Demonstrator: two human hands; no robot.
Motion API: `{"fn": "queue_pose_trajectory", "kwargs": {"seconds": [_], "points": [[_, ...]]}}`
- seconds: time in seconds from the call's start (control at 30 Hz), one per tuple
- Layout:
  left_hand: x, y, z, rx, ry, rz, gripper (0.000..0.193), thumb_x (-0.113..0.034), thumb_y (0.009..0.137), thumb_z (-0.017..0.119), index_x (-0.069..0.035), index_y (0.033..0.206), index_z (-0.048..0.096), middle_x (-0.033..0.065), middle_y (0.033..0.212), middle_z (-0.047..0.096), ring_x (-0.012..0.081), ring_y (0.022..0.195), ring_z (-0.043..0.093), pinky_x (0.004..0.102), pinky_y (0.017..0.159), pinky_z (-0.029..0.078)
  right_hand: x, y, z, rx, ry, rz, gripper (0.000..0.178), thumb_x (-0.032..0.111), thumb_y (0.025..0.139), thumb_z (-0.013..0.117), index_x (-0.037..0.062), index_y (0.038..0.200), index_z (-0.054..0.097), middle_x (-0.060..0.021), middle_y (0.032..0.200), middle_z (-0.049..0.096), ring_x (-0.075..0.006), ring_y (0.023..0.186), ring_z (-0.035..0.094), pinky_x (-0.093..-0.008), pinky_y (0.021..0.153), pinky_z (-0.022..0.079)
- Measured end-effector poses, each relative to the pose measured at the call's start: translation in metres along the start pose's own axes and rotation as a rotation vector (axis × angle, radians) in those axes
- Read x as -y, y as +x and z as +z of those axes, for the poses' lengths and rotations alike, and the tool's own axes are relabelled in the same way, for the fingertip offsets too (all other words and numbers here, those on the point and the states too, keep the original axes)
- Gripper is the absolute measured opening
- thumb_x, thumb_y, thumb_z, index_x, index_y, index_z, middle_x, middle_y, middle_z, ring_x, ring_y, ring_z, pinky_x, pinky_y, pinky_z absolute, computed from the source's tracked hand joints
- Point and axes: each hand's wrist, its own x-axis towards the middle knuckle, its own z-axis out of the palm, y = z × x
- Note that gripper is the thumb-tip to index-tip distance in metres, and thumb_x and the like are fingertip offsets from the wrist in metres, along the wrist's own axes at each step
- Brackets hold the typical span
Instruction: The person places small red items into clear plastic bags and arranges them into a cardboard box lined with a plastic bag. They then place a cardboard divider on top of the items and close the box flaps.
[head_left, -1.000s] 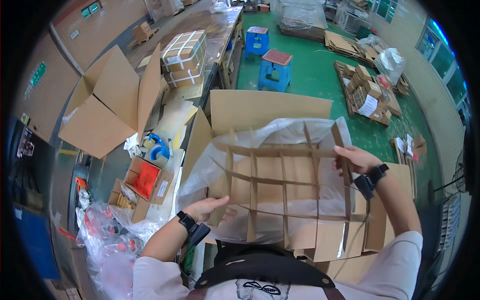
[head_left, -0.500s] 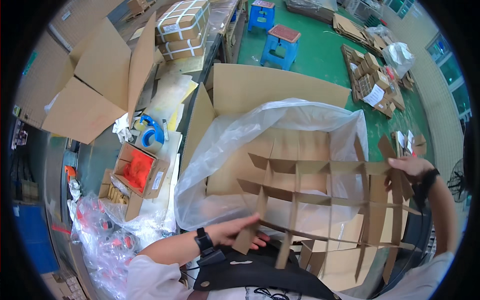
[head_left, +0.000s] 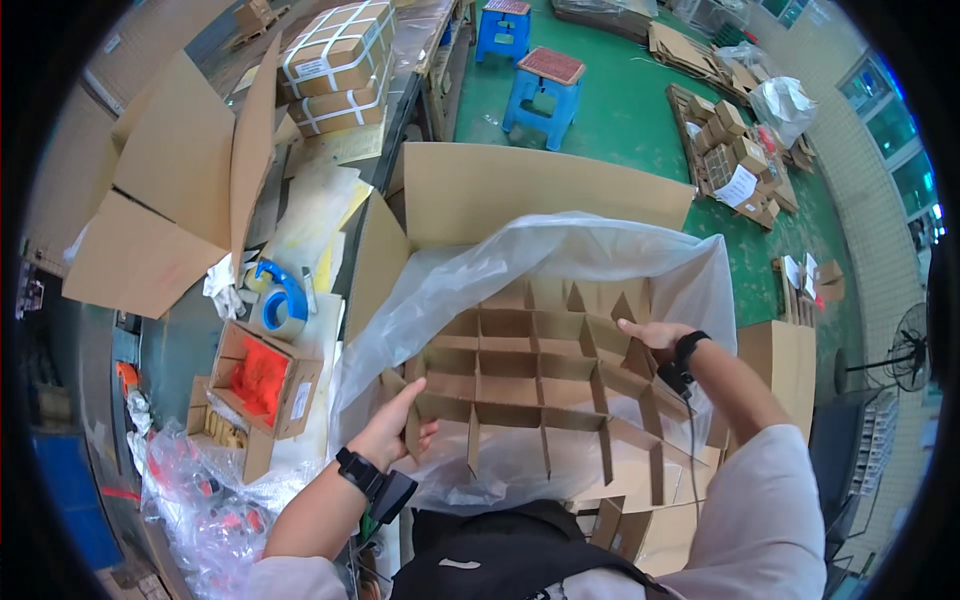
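Note:
Between my two hands is a cardboard divider grid of crossed strips forming several square cells. It lies over the opening of a large cardboard box lined with a clear plastic bag. My left hand grips the grid's near left edge, the thumb on top and fingers beneath the strip. At the far right side of the grid, my right hand has its fingers closed on a strip. The box's inner floor is mostly hidden by the grid and the bag.
Left of the box, a bench carries a blue tape dispenser, a small carton with red filling and plastic-wrapped parts. Beyond stand an open carton and strapped boxes. Blue stools and a loaded pallet are farther off.
The divider grid has moved left and away from me, levelling over the lined box. Both hands have gone with it, my right hand clearly leftward.

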Motion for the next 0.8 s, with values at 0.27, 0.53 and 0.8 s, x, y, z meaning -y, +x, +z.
{"fn": "queue_pose_trajectory", "kwargs": {"seconds": [0.27,0.53,0.8], "points": [[-0.003,0.074,0.016,-0.021,0.030,0.330,0.053,-0.047,0.088,0.064,-0.002,0.116,0.054,0.0084,0.097,0.061,0.0151,0.078,0.060,0.0282,0.061,0.049,0.028,0.039,-0.102,-0.505,0.114,-0.387,0.061,0.057,0.089,0.056,0.0006,0.111,0.058,-0.0047,0.076,0.062,-0.0140,0.058,0.056,-0.0320,0.055,0.049],[0.049,0.074,0.005,0.007,0.290,0.568,0.069,-0.051,0.093,0.053,0.008,0.128,0.044,0.0179,0.124,0.053,0.0272,0.113,0.052,0.0366,0.098,0.040,-0.080,-0.065,-0.053,-0.540,-0.366,-0.384,0.087,0.065,0.080,0.061,-0.0041,0.129,0.044,-0.0180,0.101,0.061,-0.0260,0.103,0.058,-0.0380,0.087,0.046],[0.125,0.004,0.135,0.248,1.855,1.300,0.080,-0.039,0.065,0.080,-0.004,0.129,0.045,0.0153,0.116,0.051,0.0314,0.111,0.049,0.0453,0.090,0.040,-0.206,-0.089,0.052,-0.756,-1.740,-0.397,0.072,0.029,0.080,0.067,-0.0001,0.139,0.037,-0.0149,0.103,0.063,-0.0355,0.130,0.041,-0.0653,0.112,0.008]]}}
